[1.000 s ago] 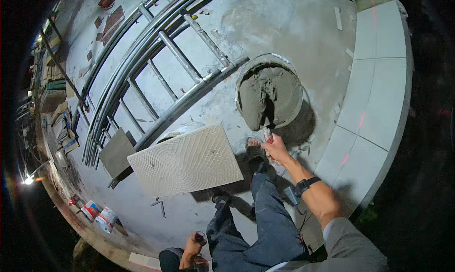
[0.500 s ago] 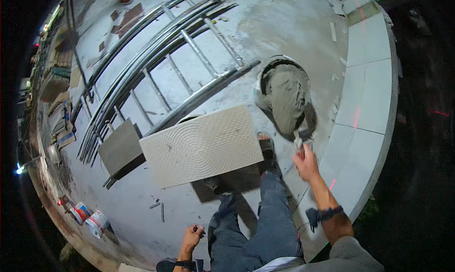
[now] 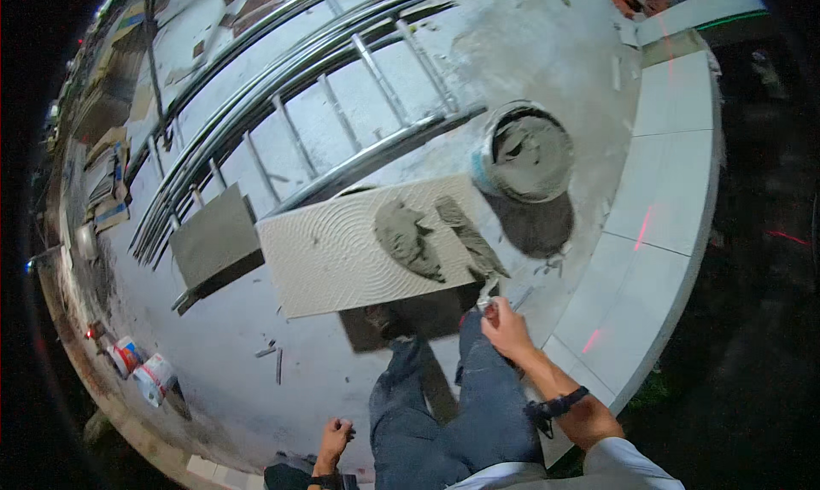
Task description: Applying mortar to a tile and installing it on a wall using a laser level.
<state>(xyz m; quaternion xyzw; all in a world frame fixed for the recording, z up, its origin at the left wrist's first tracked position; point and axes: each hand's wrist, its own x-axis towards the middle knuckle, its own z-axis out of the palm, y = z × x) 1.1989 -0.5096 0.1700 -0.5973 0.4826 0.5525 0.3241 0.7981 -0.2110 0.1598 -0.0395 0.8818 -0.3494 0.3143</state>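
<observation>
My right hand [image 3: 506,326] is closed round the handle of a trowel [image 3: 474,241], whose long blade is smeared with grey mortar and reaches over the right end of a tile. The beige tile [image 3: 312,268] lies with its ridged back upward in front of my legs. On its right half sits a heap of wet mortar [image 3: 406,236], just left of the blade. Beyond the trowel stands a bucket [image 3: 480,167] holding more mortar. Low beside my left leg, my left hand [image 3: 335,439] hangs with curled fingers; what they hold, if anything, is hidden.
A metal ladder [image 3: 367,157] lies across the floor beyond the tile. A grey block-like slab [image 3: 209,234] sits left of it. White tiles [image 3: 653,191] cap a ledge at right, with darkness beyond. Two small tubs [image 3: 154,379] stand at far left.
My right hand has brought the trowel from the bucket toward me and left, over the tile. A mortar heap now lies on the tile, which was bare. My left hand stays low.
</observation>
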